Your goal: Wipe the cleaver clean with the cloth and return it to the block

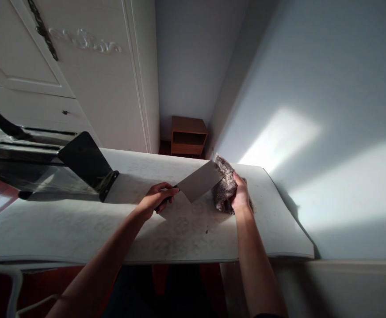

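I see the left hand curled round the handle of a cleaver, blade tip against a bunched brown towel, the right hand gripping that towel, both above the white table

Everything is seen in one view, worn on the head, looking forward and steeply down over the white surface from close above, with the wall at right.
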{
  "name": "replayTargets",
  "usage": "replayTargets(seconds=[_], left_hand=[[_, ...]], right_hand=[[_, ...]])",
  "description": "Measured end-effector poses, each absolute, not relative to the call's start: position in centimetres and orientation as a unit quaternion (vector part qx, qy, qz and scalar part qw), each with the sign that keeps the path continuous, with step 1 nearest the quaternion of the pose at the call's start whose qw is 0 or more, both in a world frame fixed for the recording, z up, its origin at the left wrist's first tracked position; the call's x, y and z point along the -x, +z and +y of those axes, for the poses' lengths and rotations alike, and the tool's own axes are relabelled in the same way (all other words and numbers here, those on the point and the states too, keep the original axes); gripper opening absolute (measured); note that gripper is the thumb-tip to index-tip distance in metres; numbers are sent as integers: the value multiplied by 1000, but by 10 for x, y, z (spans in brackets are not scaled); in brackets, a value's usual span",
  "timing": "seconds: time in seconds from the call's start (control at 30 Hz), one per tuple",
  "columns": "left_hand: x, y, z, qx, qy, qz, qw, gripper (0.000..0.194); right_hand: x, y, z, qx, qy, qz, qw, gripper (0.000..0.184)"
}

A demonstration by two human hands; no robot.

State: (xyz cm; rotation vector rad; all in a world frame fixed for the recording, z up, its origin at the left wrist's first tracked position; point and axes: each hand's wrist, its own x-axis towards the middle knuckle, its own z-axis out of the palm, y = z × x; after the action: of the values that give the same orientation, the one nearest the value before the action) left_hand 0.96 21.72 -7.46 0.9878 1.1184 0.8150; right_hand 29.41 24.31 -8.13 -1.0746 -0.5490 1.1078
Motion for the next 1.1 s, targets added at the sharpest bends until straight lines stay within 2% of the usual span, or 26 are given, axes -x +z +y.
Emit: replayTargets(seconds=[0.4, 0.6, 0.77, 0.97, 1.1], left_hand=[[-13, -69, 215, -345, 413, 462, 705, 38], [-20, -77, 213, -295, 416, 379, 772, 40], [-29, -84, 212, -260, 422, 291, 818, 45], [-37, -83, 207, -331, 413, 309, 790, 41], [-41, -82, 205, -381, 405, 327, 764, 38]], right_hand=[[-276, -82, 241, 507, 510, -239, 653, 35], [-270, -83, 240, 504, 518, -254, 643, 34], [-256, -86, 239, 478, 580, -231, 618, 36], [-236, -86, 233, 461, 661, -245, 539, 33], [-231, -86, 229, 460, 689, -259, 497, 20]])
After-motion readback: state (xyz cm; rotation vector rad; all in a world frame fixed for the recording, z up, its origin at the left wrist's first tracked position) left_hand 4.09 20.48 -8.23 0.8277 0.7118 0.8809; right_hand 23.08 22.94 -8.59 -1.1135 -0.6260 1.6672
